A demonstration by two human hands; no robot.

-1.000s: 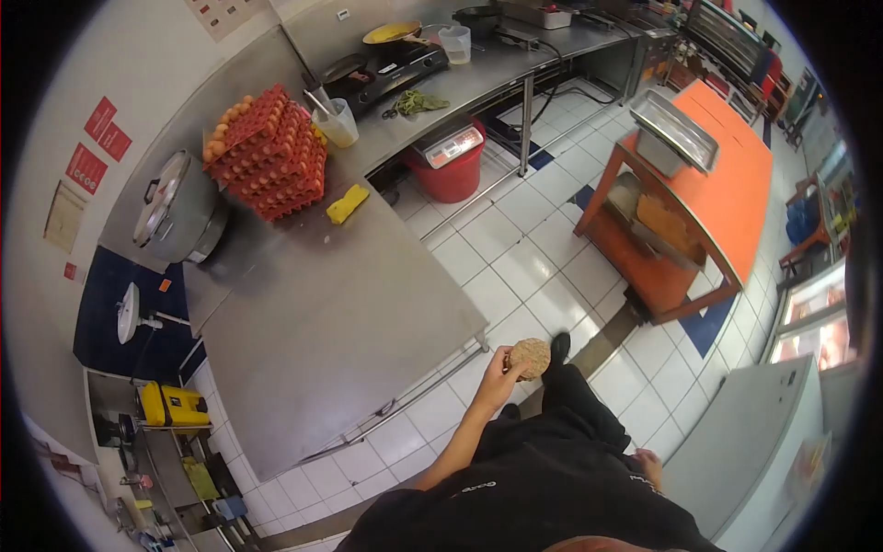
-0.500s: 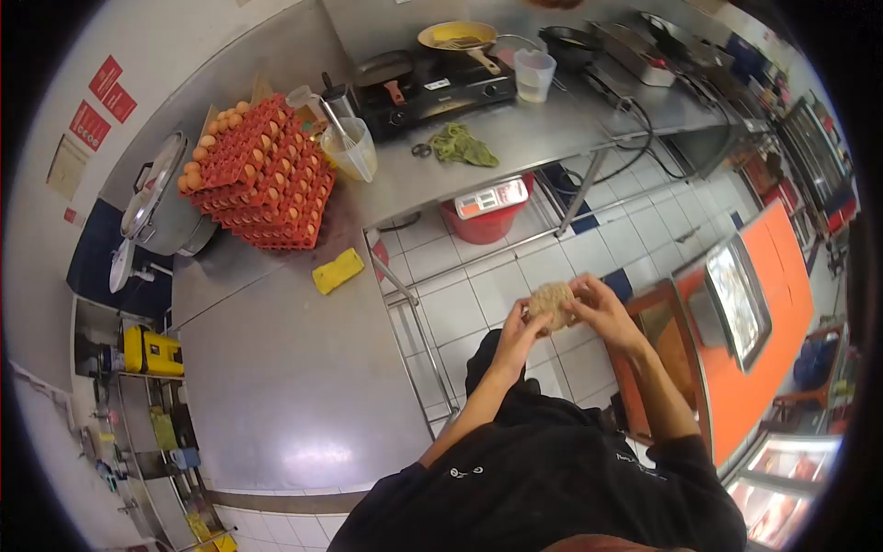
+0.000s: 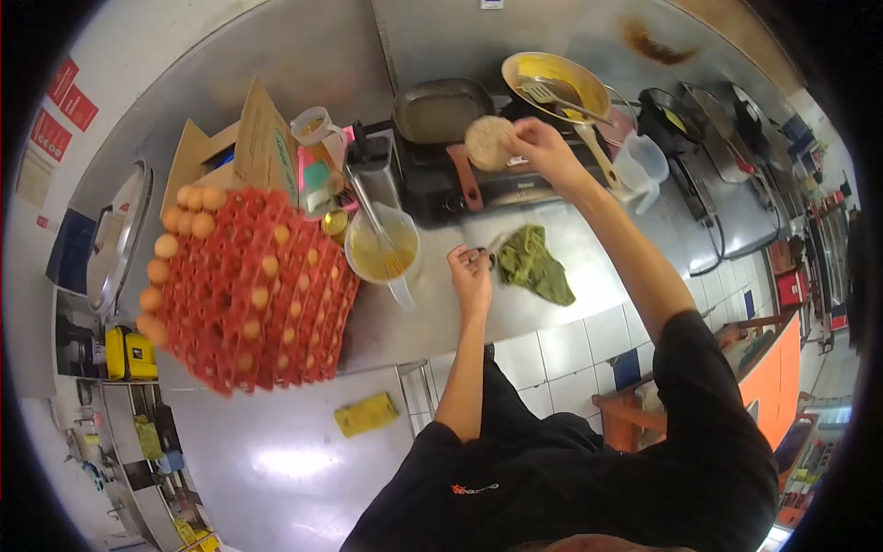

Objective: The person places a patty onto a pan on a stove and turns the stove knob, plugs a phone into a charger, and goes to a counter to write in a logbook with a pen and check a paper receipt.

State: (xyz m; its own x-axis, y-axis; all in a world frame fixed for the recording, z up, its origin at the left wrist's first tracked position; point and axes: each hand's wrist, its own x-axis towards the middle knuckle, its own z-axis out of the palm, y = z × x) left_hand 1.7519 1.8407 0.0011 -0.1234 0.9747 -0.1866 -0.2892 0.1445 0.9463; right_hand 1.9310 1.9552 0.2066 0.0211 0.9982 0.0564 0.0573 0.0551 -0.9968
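Observation:
A pale, flat round patty [image 3: 489, 143] is pinched along its right edge by the fingers of my right hand [image 3: 543, 155]. It is raised above the front of the stove, between the square grill pan [image 3: 443, 109] and the round yellow pan [image 3: 556, 72]. My left hand [image 3: 472, 276] hovers low over the steel counter with its fingers curled. Behind those fingers shows a small black object [image 3: 482, 258]; whether they touch it I cannot tell. Just right of that hand lies a crumpled green cloth [image 3: 535, 265]. To its left stands a jug [image 3: 382, 247] of yellowish liquid with a whisk [image 3: 372, 207].
Red egg trays [image 3: 262, 299] are stacked high at left, some eggs on top, beside an open cardboard box [image 3: 262, 147]. A yellow cloth [image 3: 366, 414] lies on the near steel table. A clear plastic jug [image 3: 641, 164] stands right of the stove [image 3: 515, 195].
The view has moved closer to the stove. My hands have parted: the right has carried the patty forward to the stove, while the left has let go of it and is over the counter.

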